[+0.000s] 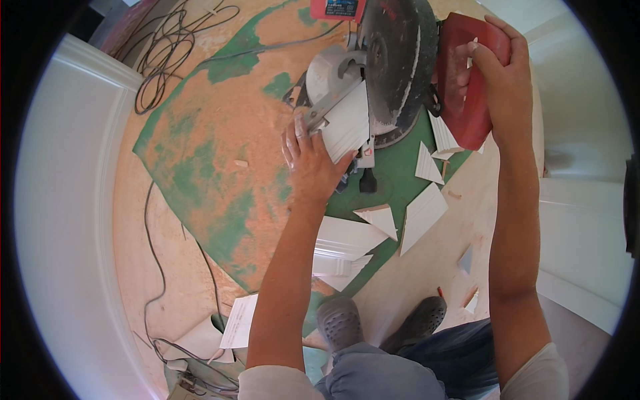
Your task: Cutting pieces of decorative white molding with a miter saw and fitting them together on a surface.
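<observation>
A mitre saw with a large dark guard [393, 53] and red handle housing [467, 113] stands at the top centre. My right hand [500, 80] grips the red handle, thumb over its top. My left hand [310, 160] is closed on a white grooved moulding piece [347, 123] lying on the saw's bed against the metal fence [330, 100], its fingers reaching over the near part of the fence. The blade guard sits just right of that piece; the cutting edge itself is hard to make out.
Sawdust covers a green mat [180, 160]. Triangular white offcuts [427, 163] and larger boards [347, 233] lie right and below the saw. Cables coil [167, 67] top left and run [150, 233] along the left. A white panelled surface [73, 167] bounds the left; my shoes [340, 323] are below.
</observation>
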Demonstrator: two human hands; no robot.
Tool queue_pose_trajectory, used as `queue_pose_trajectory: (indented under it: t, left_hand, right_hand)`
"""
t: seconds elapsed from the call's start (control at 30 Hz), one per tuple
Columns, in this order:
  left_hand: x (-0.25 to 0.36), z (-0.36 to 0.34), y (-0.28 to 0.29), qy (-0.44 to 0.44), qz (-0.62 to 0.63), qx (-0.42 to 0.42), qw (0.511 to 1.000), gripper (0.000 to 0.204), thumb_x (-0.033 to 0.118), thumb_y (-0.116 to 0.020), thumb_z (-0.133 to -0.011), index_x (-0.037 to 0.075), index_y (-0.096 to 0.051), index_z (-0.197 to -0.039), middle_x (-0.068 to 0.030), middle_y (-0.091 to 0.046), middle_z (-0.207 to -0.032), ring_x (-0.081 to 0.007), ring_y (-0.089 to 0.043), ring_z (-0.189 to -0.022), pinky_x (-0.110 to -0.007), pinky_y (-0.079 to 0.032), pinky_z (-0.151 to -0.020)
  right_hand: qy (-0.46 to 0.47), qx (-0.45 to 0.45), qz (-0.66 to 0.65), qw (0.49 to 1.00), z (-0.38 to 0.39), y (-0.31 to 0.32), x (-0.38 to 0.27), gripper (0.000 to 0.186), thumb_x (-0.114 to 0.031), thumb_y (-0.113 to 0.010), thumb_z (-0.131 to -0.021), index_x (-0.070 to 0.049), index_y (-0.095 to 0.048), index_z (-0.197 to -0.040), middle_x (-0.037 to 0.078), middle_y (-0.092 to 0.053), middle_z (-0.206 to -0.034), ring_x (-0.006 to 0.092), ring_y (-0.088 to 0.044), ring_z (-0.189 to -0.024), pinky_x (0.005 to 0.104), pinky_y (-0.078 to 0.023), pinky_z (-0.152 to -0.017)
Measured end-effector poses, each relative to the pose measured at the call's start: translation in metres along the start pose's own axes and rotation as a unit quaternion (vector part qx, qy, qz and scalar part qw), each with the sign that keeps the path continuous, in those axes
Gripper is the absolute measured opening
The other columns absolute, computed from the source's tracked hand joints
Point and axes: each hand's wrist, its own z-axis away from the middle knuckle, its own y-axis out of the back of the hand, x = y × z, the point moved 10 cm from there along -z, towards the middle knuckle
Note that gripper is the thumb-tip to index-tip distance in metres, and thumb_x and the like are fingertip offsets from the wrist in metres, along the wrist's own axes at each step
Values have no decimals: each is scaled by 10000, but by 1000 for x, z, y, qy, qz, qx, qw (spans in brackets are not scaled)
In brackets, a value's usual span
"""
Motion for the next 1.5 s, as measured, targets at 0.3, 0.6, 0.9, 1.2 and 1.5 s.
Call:
queue_pose_trajectory:
  t: [0.3,0.6,0.9,1.2,1.5]
  left_hand:
    - [-3,1,-1,-6,0,11,1000,800,510,-926,-772,-59,-645,-1259,-277,-389,-1629,-519,-316,-1519,-680,-282,-1226]
    - [-14,2,-13,23,6,-19,1000,846,536,-930,-768,-54,-646,-1304,-253,-400,-1625,-504,-296,-1527,-660,-290,-1230]
    - [-13,2,-12,45,20,-31,998,853,537,-917,-785,-39,-636,-1348,-248,-395,-1634,-491,-281,-1537,-660,-259,-1247]
    - [-13,4,-8,31,30,-22,999,833,503,-916,-798,-59,-634,-1344,-258,-396,-1630,-492,-284,-1537,-646,-262,-1256]
    - [-12,5,-6,-6,33,9,999,830,500,-911,-805,-90,-629,-1318,-281,-400,-1620,-514,-332,-1503,-656,-294,-1239]
  right_hand:
    - [-2,1,-18,1000,5,0,10,592,-147,-662,-994,-20,-459,-1536,88,-756,-1045,122,-662,-696,272,-566,-631]
    - [13,15,-21,1000,11,2,16,570,-166,-676,-995,-48,-482,-1518,87,-732,-1050,123,-677,-742,278,-580,-682]
    - [-12,5,-7,1000,10,3,19,560,-165,-676,-1002,-58,-485,-1518,116,-751,-1117,128,-691,-735,286,-602,-659]
    - [6,26,18,999,14,6,23,547,-150,-664,-1013,-45,-479,-1517,137,-747,-1151,138,-690,-722,296,-614,-662]
    - [28,0,-12,1000,14,2,26,554,-140,-669,-1012,-21,-466,-1514,139,-748,-1178,142,-696,-730,296,-617,-666]
